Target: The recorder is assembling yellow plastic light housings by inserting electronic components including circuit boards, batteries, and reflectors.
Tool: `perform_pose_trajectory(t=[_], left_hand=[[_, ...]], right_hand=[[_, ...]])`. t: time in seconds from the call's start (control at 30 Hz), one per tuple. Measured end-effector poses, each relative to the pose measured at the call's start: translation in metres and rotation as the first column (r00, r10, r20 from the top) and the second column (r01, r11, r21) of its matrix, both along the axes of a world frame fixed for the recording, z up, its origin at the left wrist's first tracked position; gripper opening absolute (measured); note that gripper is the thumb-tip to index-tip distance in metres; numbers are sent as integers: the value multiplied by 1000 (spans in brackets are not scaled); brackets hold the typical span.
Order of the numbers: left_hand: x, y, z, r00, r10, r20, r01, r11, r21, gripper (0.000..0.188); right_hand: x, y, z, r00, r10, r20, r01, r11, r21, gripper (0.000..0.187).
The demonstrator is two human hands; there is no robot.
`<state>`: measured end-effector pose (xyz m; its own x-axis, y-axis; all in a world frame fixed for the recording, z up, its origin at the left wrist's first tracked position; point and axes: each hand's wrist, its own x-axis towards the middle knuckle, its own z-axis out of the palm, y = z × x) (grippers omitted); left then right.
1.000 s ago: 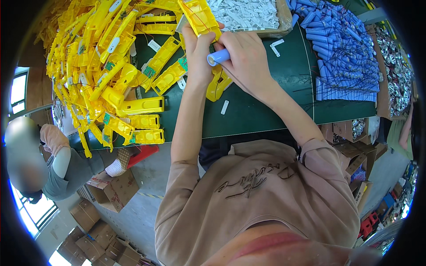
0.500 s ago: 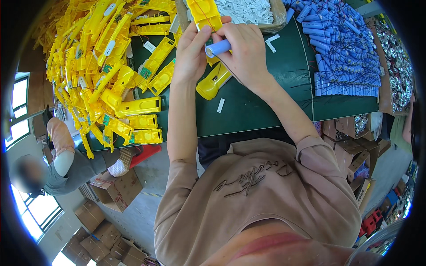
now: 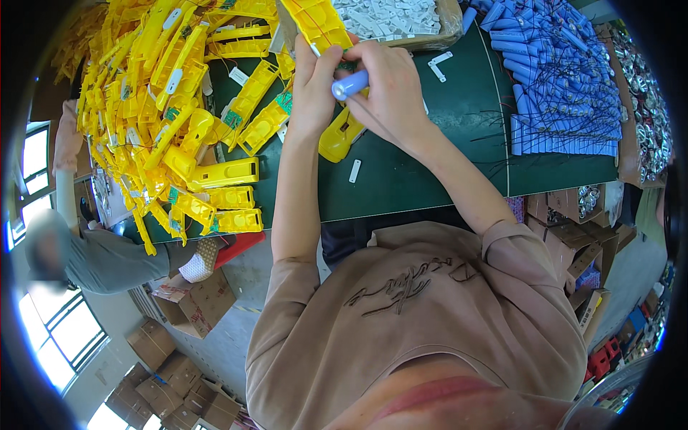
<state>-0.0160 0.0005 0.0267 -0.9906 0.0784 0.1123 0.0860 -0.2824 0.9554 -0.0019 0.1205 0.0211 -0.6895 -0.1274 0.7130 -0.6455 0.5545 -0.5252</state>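
Note:
Over the green table, my left hand (image 3: 314,93) grips a long yellow plastic housing (image 3: 315,26), its hollow side showing and its top tilted to the left. My right hand (image 3: 395,92) is closed around a blue cylindrical battery cell (image 3: 350,84), one end facing me. The fingertips of both hands meet at the housing's lower end, where a bit of green circuit board shows; what they pinch there is hidden. Below the hands lies another yellow housing (image 3: 339,136), with a small white plastic strip (image 3: 355,170) near it.
Yellow housings (image 3: 154,122) are heaped on the left. A carton (image 3: 450,32) of white plastic pieces stands at the back. Wired blue cells (image 3: 555,79) are piled on the right, beside a box of shiny metal parts (image 3: 638,100). Another person (image 3: 107,258) is at far left.
The held yellow housing has tilted and shifted left, and my left fingers have bent around its lower end. The blue cell stays in my right hand. The other person's arm has moved up.

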Motion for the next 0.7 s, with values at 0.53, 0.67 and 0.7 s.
perform_pose_trajectory(t=[0.53, 0.67, 0.7], left_hand=[[2, 9, 8, 981, -11, -191, -15, 991, -130, 36], [3, 12, 1, 977, -60, -203, 25, 985, -172, 41], [4, 13, 0, 982, -62, -176, 31, 984, -176, 44]], right_hand=[[-17, 30, 0, 726, 599, 338, -128, 601, -789, 32], [-15, 29, 8, 808, 510, 296, -83, 596, -799, 27], [-15, 31, 12, 769, 544, 337, -52, 578, -814, 27]])
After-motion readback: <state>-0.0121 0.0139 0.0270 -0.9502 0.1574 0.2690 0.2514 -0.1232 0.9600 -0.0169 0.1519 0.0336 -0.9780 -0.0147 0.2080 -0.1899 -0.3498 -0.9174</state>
